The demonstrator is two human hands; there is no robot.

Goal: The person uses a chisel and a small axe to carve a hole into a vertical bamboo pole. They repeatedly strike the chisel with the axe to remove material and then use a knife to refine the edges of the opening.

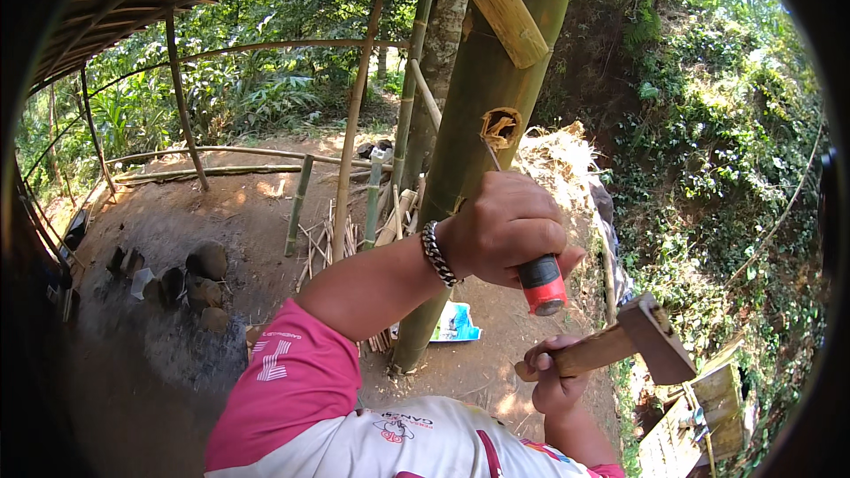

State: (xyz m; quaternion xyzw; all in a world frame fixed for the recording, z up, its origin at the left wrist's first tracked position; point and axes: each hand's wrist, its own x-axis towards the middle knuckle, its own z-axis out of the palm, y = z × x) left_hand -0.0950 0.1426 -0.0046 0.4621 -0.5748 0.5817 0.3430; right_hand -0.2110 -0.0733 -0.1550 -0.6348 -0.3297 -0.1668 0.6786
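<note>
My left hand [505, 226] is closed around a chisel with a red handle end [542, 285]; its thin blade runs up into a ragged hole [501, 128] cut in a thick green bamboo post [478, 115]. A metal chain bracelet sits on that wrist. My right hand [553, 381] grips the wooden handle of a hammer [651, 336], whose block head hangs to the right, below and apart from the chisel's end. A curved bamboo strip [496, 0] crosses the post above the hole.
Thin bamboo poles [352, 133] and rails form a frame to the left over bare dirt. Cut sticks lie in a pile [332, 239] near the post base, with stones [205, 261] and a blue-white packet [456, 323]. A leafy bank rises at right.
</note>
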